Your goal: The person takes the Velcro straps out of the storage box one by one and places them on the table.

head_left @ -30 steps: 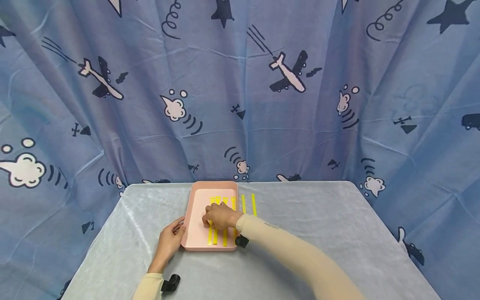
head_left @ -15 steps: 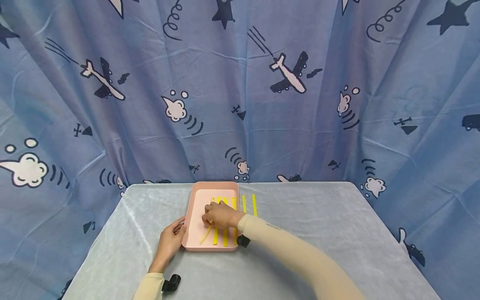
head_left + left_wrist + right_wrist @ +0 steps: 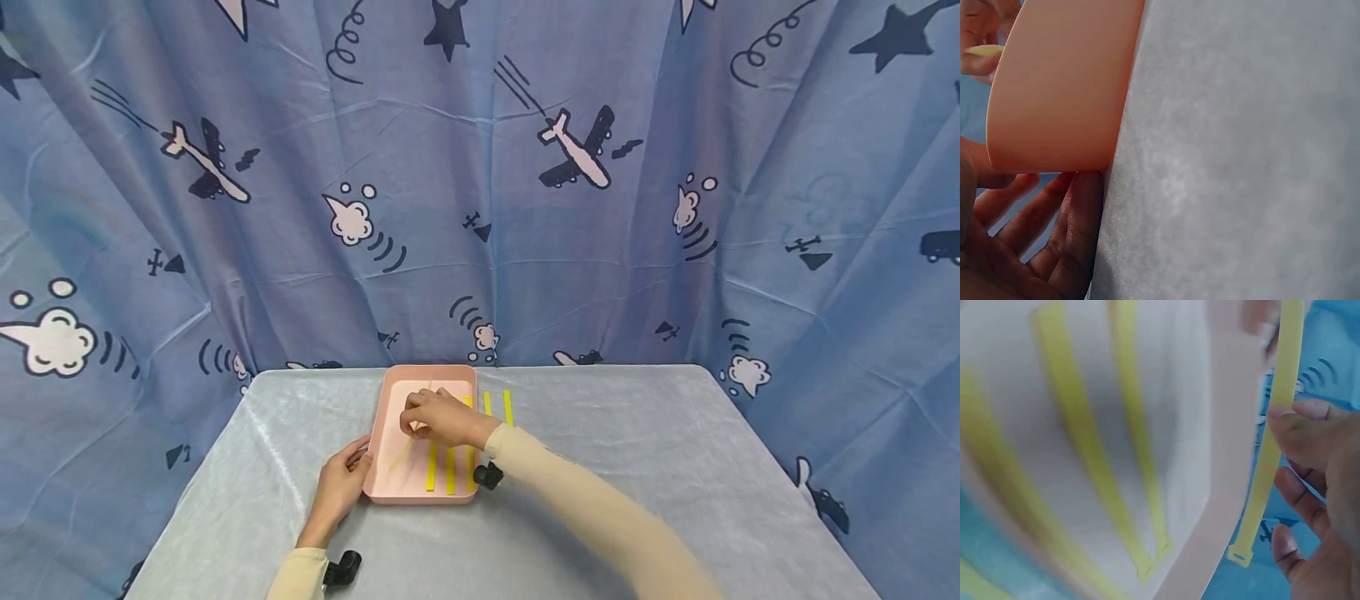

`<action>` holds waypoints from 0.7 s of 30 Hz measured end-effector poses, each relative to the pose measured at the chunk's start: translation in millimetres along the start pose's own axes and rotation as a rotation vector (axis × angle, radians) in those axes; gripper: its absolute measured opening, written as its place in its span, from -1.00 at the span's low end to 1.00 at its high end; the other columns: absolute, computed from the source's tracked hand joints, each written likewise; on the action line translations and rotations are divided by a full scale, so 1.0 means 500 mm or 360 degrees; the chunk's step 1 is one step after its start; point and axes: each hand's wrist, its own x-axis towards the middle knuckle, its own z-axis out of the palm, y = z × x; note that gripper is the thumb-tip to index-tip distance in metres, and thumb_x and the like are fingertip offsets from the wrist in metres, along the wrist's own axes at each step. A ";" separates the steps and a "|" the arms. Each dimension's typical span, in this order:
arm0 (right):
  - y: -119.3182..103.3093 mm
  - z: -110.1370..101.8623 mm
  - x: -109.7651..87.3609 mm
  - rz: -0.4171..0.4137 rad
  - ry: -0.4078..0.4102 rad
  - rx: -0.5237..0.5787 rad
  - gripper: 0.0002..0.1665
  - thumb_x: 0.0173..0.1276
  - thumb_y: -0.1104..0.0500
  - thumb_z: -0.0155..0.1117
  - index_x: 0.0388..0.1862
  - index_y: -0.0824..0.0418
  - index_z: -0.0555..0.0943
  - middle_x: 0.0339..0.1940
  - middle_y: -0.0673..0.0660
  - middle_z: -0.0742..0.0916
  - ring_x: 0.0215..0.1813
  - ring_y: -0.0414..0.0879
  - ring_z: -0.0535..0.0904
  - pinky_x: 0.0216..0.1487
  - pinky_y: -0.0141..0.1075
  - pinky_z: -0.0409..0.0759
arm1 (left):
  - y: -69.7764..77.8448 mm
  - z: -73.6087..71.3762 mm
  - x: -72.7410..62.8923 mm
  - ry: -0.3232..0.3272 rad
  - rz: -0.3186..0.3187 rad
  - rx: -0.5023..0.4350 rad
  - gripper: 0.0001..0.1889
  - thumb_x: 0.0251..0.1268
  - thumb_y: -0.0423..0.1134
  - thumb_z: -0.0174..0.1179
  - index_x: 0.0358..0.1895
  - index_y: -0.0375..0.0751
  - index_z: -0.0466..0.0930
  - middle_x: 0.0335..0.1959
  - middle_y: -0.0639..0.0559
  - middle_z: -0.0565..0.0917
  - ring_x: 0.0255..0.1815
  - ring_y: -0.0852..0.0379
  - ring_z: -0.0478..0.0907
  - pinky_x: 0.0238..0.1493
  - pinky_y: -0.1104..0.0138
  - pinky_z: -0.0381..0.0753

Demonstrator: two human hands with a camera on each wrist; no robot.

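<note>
Above the shallow pink rectangular tray (image 3: pixel 412 500): lifting, apparently.
Right hand (image 3: pixel 441 417) pinched a flat yellow strip (image 3: pixel 1266 469); left hand (image 3: pixel 342 479), fingers spread, touched the tray; next move seemingly wanted steadiness.

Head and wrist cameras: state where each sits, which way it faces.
Head: on the head, facing forward and down at the shallow pink rectangular tray; left hand, right hand, cream sleeves show.
Left wrist: worn there, facing the tray's outer wall; both hands show.
Right wrist: worn there, facing tray and pinched flat yellow strip; mainly right hand shows.
Both wrist views share the tray.
</note>
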 end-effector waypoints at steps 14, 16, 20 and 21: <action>0.000 -0.032 -0.033 0.0046 0.0255 0.0620 -0.90 0.37 0.17 0.29 -0.29 0.05 0.52 -0.21 -0.06 0.60 -0.01 -0.19 0.52 0.12 -0.22 0.51 | 0.002 -0.001 -0.006 0.0006 0.0017 -0.0018 -0.58 0.46 -0.26 0.07 0.33 -0.21 0.49 0.10 -0.28 0.68 0.07 -0.09 0.66 0.00 0.18 0.66; 0.001 -0.038 -0.037 0.0043 0.0278 0.0680 -0.89 0.37 0.20 0.28 -0.28 0.08 0.50 -0.26 -0.04 0.59 -0.06 -0.19 0.50 0.10 -0.21 0.55 | 0.001 -0.002 -0.008 0.0003 0.0028 -0.0024 -0.58 0.46 -0.27 0.07 0.33 -0.22 0.48 0.10 -0.29 0.68 0.07 -0.10 0.66 0.00 0.16 0.66; 0.003 -0.054 -0.045 0.0078 0.0323 0.0781 -0.88 0.36 0.22 0.29 -0.26 0.08 0.50 -0.29 -0.05 0.60 -0.13 -0.23 0.48 -0.01 -0.33 0.54 | 0.002 -0.002 -0.009 0.0001 0.0029 -0.0021 -0.58 0.46 -0.27 0.07 0.34 -0.21 0.48 0.10 -0.28 0.68 0.06 -0.09 0.66 -0.03 0.20 0.66; 0.003 -0.057 -0.047 0.0089 0.0332 0.0800 -0.88 0.36 0.22 0.29 -0.26 0.08 0.50 -0.29 -0.05 0.60 -0.15 -0.24 0.48 -0.05 -0.39 0.52 | 0.002 -0.002 -0.009 0.0000 0.0033 -0.0020 -0.58 0.46 -0.28 0.07 0.34 -0.22 0.48 0.10 -0.29 0.68 0.06 -0.10 0.66 -0.04 0.21 0.67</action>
